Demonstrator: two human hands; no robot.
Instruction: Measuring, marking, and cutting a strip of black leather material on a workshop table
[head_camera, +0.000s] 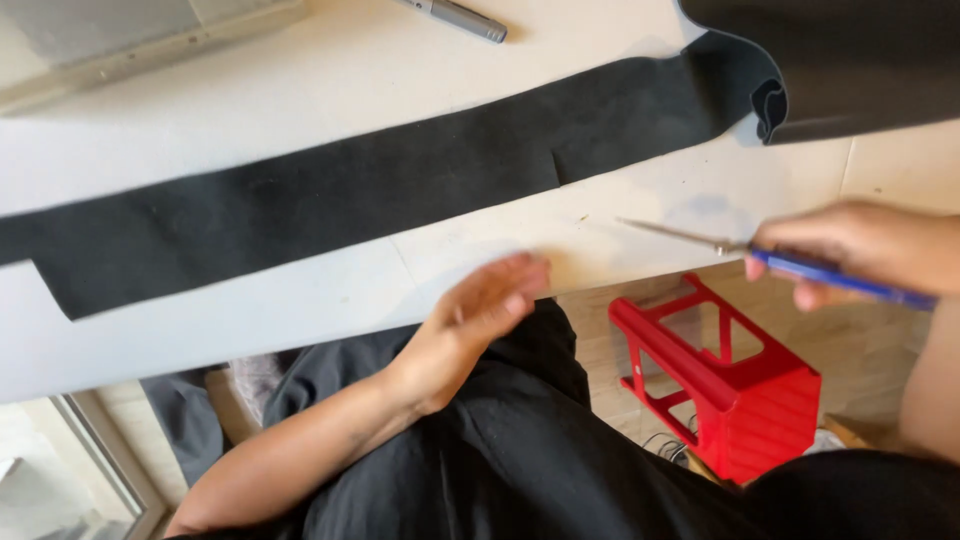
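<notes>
A grey marker pen (455, 17) is lying at the far edge of the white table (330, 75), its tip pointing to the right. Beside it, in the far left corner, a pale flat board (120, 35) is resting at a slant, with its lower edge running along the tabletop. Below the table's near edge, a red plastic stool (730, 385) is standing on the light wooden floor (860, 350), tilted in view, with its open top frame showing. At the lower left, a window frame (110, 455) is running diagonally past the table.
</notes>
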